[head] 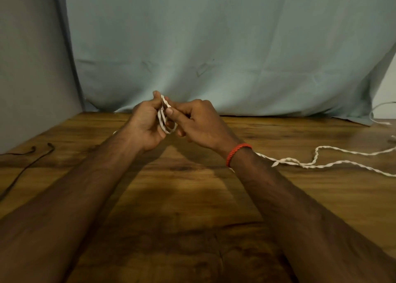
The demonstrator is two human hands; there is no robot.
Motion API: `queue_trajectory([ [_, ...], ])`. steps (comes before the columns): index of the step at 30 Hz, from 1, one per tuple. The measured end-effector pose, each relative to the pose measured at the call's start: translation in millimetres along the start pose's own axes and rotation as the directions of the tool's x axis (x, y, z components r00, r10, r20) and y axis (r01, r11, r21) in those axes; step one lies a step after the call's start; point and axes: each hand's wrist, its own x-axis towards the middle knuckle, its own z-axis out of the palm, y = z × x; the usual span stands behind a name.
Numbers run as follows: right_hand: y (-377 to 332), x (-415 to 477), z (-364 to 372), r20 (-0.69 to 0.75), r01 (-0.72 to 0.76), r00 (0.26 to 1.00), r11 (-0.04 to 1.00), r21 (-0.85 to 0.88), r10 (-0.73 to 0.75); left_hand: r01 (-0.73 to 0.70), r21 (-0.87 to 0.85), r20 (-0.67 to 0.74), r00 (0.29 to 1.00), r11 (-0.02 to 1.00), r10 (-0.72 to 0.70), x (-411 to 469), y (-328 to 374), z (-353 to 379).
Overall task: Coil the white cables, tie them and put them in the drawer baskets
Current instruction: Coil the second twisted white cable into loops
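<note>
Just above the middle of the frame, your left hand (147, 122) has its fingers curled round a small coil (166, 123) of the white cable. It is only a few loops, held up off the table (192, 207). (first coach)

Your right hand (199, 124) pinches the strand at the top of that coil between thumb and forefinger. Both grips look closed snugly on the cable, and most of it is not wound yet. (second coach)

Agreed. The loose run (265, 157) comes out from under your right wrist and snakes over the table to the right edge of the frame, crossing itself at one place. If you pull it in fast, I think that crossing could tighten into a snag. (first coach)

The strand also passes close to your red wrist band (238, 153). I cannot tell whether it touches the band, but drag there could jerk the loops out of your left hand. (second coach)

Loops that small tend to spring open. If you ease your left fingers while you take a new bite, the coil may fall apart. (first coach)

At the upper right lies another white strand (372, 114), near your run. Where they meet is out of view, so they might tangle. The black cord (32, 167) at the left edge is well apart. No drawer baskets show in the frame. (second coach)
</note>
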Motion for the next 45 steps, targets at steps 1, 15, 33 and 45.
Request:
queue_trajectory([
  [1,0,-1,0,0.001,0.004,1.000,1.000,0.021,-0.004,0.008,-0.026,0.010,1.000,1.000,-0.008,0,2,-1],
  [15,8,-2,11,0.275,-0.129,0.956,0.988,0.088,0.100,-0.050,-0.211,0.260,0.960,0.976,0.106,-7,12,1],
  [33,71,-18,-81,0.524,-0.643,0.764,0.516,0.566,0.377,0.221,-0.170,0.719,0.694,0.960,-0.032,-7,44,-34],
  [45,18,12,-44,-0.150,-0.417,0.871,0.866,0.275,0.468,-0.118,0.468,0.348,0.936,0.876,-0.060,-16,11,1],
])
